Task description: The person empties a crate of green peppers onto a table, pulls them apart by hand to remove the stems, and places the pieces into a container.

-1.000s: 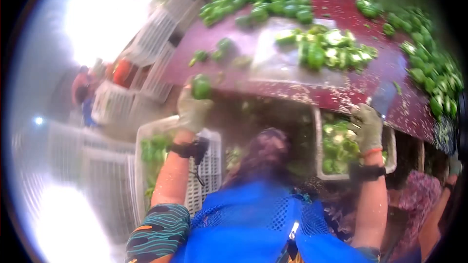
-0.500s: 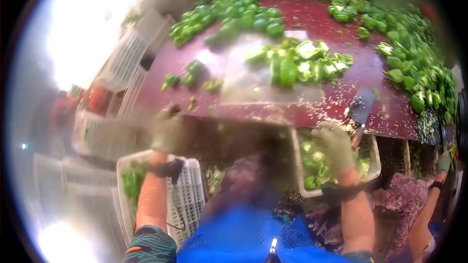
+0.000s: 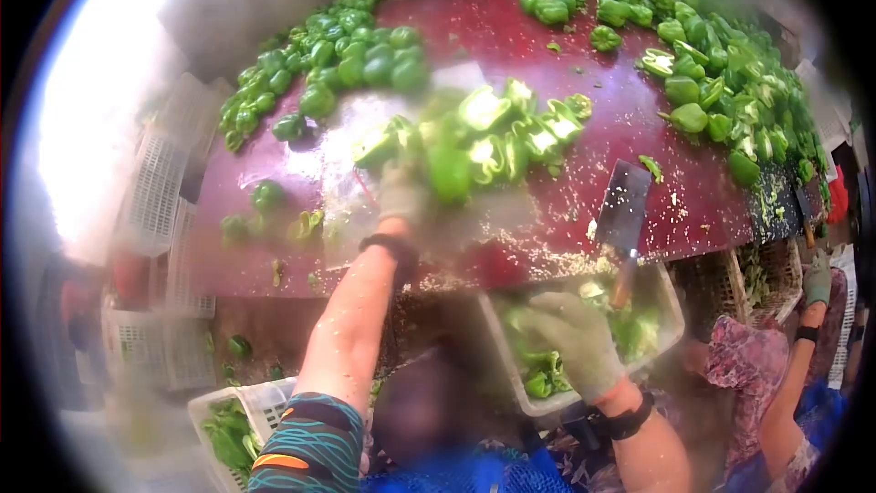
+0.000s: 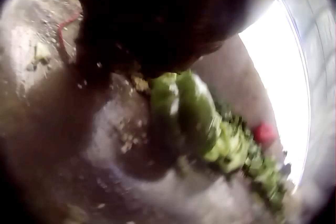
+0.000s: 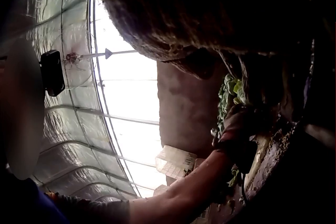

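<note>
My gloved left hand (image 3: 401, 194) reaches over the table to the near left side of a group of halved green bell peppers (image 3: 488, 151). It is blurred, and I cannot tell whether its fingers grip a pepper. In the left wrist view, a green pepper (image 4: 186, 106) shows right below the dark hand. My gloved right hand (image 3: 575, 333) hovers over a white crate (image 3: 677, 310) of cut peppers, fingers loosely extended and holding nothing. A cleaver (image 3: 625, 205) lies on the table beyond it, its wooden handle jutting over the edge.
Heaps of whole green peppers (image 3: 347, 59) line the back left of the red table (image 3: 465, 18); more peppers (image 3: 721, 100) pile along the right. Seeds litter the front edge. Another crate (image 3: 201, 415) stands low at left. At far right, another person's gloved hand (image 3: 818, 281) shows.
My left hand, which held a whole pepper over the left crate, has swung forward to the halved peppers. My right hand has drawn back from beside the cleaver to over the crate.
</note>
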A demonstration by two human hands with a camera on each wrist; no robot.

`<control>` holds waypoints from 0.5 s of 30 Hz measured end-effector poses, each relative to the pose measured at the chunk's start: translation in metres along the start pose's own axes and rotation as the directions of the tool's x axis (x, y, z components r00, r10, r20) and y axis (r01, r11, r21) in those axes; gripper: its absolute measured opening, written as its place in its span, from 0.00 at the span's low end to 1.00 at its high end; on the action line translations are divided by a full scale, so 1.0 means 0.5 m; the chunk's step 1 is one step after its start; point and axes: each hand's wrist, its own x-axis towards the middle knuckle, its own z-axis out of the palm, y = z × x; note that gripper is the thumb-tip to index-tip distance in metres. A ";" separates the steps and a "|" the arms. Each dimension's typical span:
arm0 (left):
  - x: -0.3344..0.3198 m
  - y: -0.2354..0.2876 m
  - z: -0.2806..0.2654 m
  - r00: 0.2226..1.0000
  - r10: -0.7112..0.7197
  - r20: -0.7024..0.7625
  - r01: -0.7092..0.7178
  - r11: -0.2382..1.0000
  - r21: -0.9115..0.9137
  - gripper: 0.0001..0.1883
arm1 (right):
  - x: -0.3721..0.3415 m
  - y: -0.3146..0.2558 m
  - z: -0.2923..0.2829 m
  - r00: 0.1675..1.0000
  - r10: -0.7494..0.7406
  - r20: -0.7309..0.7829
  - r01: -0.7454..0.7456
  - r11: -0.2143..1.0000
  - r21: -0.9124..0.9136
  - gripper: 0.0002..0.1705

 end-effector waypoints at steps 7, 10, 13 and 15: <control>-0.182 -0.017 -0.224 0.932 0.133 0.337 0.358 -0.198 -0.912 0.40 | -0.002 -0.014 0.007 0.998 -0.068 0.015 0.067 0.996 0.053 0.16; -0.283 0.088 -0.298 0.875 0.352 0.333 0.396 -0.124 -0.910 0.40 | -0.004 -0.056 0.028 0.985 0.158 0.072 -0.172 0.819 0.547 0.22; -0.344 0.148 -0.327 0.820 0.434 0.373 0.265 0.290 -0.920 0.39 | -0.024 -0.084 0.022 0.980 0.045 0.194 -0.164 0.729 0.664 0.25; -0.379 0.185 -0.333 0.776 0.492 0.395 0.236 0.354 -0.905 0.38 | -0.037 -0.078 0.003 0.979 -0.017 0.202 -0.110 0.791 0.601 0.25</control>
